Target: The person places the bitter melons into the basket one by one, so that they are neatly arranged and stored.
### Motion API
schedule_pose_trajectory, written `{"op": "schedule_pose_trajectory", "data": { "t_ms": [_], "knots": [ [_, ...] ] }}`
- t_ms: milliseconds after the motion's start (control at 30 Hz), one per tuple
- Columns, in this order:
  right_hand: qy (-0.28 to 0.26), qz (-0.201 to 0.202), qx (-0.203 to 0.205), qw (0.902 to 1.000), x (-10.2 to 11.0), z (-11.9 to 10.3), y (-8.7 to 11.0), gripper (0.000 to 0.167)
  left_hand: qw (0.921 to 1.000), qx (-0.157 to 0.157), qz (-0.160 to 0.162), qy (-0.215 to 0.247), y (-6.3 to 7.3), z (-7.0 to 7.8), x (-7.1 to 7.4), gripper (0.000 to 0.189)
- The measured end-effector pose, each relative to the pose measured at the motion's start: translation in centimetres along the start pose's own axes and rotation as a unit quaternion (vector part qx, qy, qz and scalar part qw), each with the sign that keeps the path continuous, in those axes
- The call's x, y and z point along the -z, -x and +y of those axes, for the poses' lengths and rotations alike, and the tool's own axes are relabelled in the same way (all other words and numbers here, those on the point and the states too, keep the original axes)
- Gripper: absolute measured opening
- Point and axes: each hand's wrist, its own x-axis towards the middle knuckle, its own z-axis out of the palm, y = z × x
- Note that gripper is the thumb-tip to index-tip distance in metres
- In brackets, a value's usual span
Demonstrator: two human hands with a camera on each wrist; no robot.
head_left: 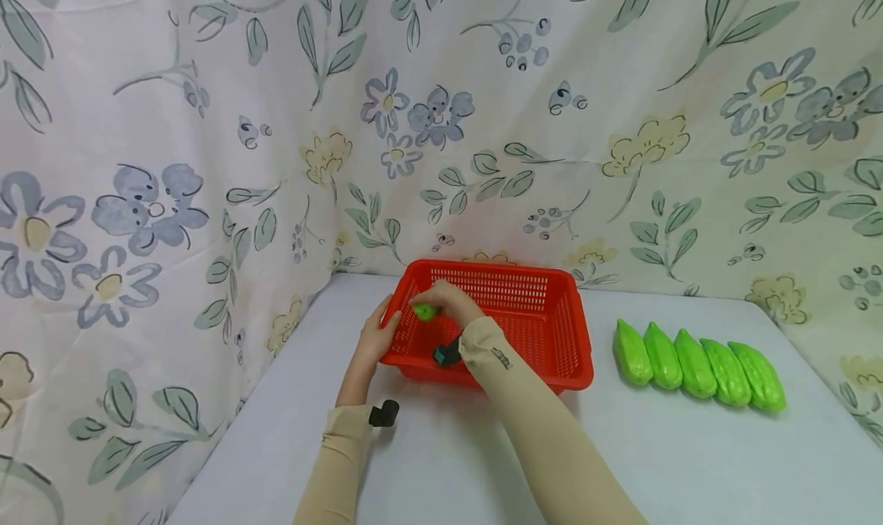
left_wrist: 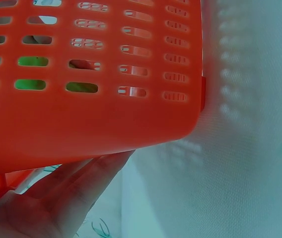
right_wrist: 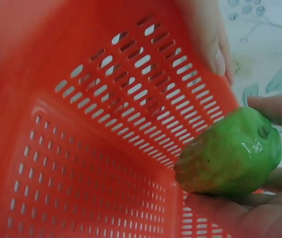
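Observation:
A red plastic basket (head_left: pixel 545 341) with slotted walls stands on the table. My left hand (head_left: pixel 375 339) grips its left rim; in the right wrist view the left hand's fingers (right_wrist: pixel 208 42) hang over that wall. Inside the basket's left part, my right hand (head_left: pixel 451 301) holds a glossy green vegetable, apparently a bitter melon (right_wrist: pixel 230 153), between thumb and fingers. Its stem end faces the right wrist camera. From the head view only a small part of the bitter melon (head_left: pixel 425 311) shows. Through the slots, the left wrist view gives glimpses of green.
Several similar bitter melons (head_left: pixel 697 364) lie side by side in a row on the white table (head_left: pixel 441 464), right of the basket. Patterned cloth (head_left: pixel 483 126) hangs behind and to the left. Black wrist straps (head_left: pixel 384 413) sit at the sleeve ends.

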Motion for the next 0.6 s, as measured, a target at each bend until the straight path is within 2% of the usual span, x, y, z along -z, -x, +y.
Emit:
{"op": "schedule_pose_trajectory", "data": {
  "t_ms": [67, 133, 267, 300, 400, 600],
  "knots": [
    [0.004, -0.007, -0.006, 0.9999, 0.1, 0.3, -1.1, 0.044, 1.0000, -0.001, 0.002, -0.001, 0.0, 0.0, -0.1, 0.057],
    [0.010, -0.009, -0.016, 0.9998, 0.2, 0.3, -1.2, 0.049, 1.0000, -0.004, 0.002, -0.001, 0.0, 0.0, -0.1, 0.057],
    [0.028, -0.024, -0.017, 0.9992, 0.3, 0.3, -0.8, 0.041, 1.0000, -0.006, 0.002, -0.001, 0.1, 0.1, -0.1, 0.057],
    [0.032, -0.025, -0.016, 0.9990, 0.2, 0.0, 0.1, 0.038, 1.0000, -0.006, 0.002, -0.001, 0.0, 0.1, -0.1, 0.056],
    [0.042, -0.032, -0.002, 0.9986, 0.1, 0.1, 0.4, 0.033, 1.0000, -0.001, 0.002, 0.000, 0.1, 0.1, 0.0, 0.056],
    [0.093, -0.038, 0.029, 0.9945, -0.4, 0.5, 0.6, 0.051, 1.0000, -0.002, -0.005, 0.001, 0.2, 0.2, 0.1, 0.057]
  ]
}}
